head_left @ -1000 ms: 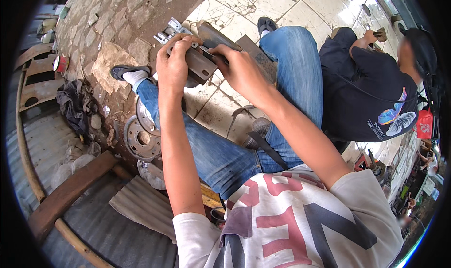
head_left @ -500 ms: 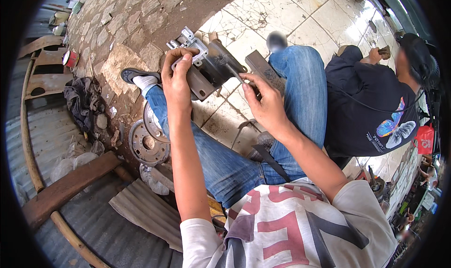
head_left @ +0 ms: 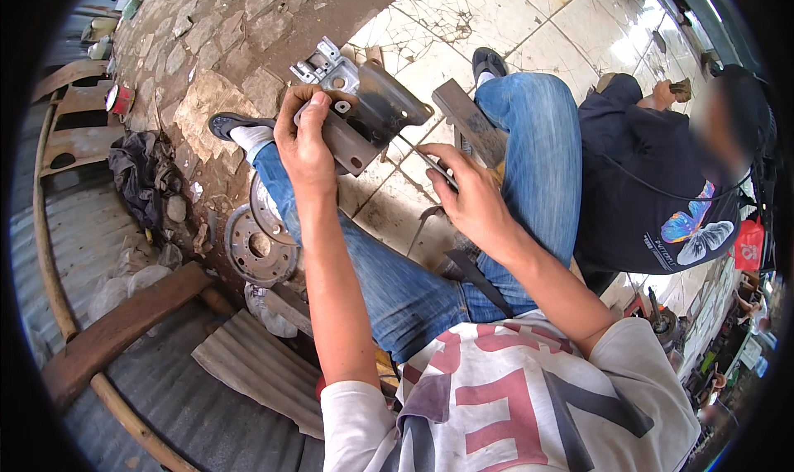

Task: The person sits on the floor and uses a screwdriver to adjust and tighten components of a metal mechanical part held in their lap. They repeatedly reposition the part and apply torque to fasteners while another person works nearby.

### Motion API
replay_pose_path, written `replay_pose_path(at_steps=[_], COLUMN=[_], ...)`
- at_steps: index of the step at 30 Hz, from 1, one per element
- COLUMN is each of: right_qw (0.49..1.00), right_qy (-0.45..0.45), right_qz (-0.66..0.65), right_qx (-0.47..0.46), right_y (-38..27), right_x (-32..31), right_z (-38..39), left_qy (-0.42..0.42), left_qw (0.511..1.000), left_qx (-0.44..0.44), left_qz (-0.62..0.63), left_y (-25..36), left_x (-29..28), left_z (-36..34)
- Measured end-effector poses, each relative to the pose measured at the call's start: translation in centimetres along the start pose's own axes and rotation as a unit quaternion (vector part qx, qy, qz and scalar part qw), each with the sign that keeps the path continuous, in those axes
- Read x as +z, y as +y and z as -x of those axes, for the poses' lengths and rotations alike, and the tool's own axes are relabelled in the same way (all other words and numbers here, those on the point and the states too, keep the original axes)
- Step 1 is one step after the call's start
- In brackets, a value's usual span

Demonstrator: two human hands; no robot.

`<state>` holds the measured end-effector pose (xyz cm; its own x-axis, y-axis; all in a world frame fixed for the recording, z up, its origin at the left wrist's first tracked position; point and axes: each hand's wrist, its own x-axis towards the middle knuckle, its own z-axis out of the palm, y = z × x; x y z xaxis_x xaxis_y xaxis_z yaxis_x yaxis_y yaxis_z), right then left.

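- Head view: the left hand (head_left: 308, 141) is clamped on a dark metal bracket (head_left: 368, 112), fingers wrapped over its near edge, holding it up above the knees.
- The bracket's lighter, silvery end with holes points away from the person, over the stone paving (head_left: 165, 67).
- The right hand (head_left: 471, 195) sits just to the right of the bracket and apart from it, closed on a thin flat metal piece (head_left: 434, 164) whose tip points toward the bracket.
- A dark metal bar (head_left: 470, 123) rests on the right knee, just beyond the right hand.
- Round rusty discs (head_left: 260, 245) lie on the ground below the left forearm.
- Another person in a dark shirt (head_left: 653, 183) crouches at the right.
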<state>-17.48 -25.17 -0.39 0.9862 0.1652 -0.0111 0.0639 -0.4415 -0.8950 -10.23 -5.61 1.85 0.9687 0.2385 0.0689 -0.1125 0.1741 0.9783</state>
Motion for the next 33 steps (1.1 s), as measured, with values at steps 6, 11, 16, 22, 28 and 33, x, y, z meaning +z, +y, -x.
replay_pose_path(at_steps=[6, 11, 16, 22, 28, 33], right_qw=[0.998, 0.994, 0.998, 0.996, 0.993, 0.969], right_qy=[-0.053, -0.079, -0.053, -0.065, -0.064, -0.107], right_qz=[0.028, 0.022, -0.013, 0.004, 0.098, 0.202], right_qx=[-0.016, 0.068, 0.032, 0.060, -0.019, -0.097], right_y=[-1.5, -1.8, -0.2, -1.6, -2.0, -3.2], right_x=[-1.4, -2.2, -1.1, -0.9, -1.6, -3.2], right_z=[-1.9, -0.5, 0.5, -0.2, -1.3, -2.7], left_qy=[-0.033, -0.028, -0.111, -0.128, -0.187, -0.152], left_qw=[0.999, 0.998, 0.988, 0.986, 0.981, 0.986], left_qx=[-0.023, -0.013, -0.061, 0.014, -0.035, 0.008], left_qz=[-0.018, -0.052, -0.091, -0.109, -0.045, -0.060], left_y=[0.7, 0.7, 1.9, 1.4, 0.9, 0.7], left_x=[-0.4, -1.5, -2.7, -3.4, -3.6, -2.5], left_z=[0.1, 0.1, -0.4, -0.9, -0.7, -0.2])
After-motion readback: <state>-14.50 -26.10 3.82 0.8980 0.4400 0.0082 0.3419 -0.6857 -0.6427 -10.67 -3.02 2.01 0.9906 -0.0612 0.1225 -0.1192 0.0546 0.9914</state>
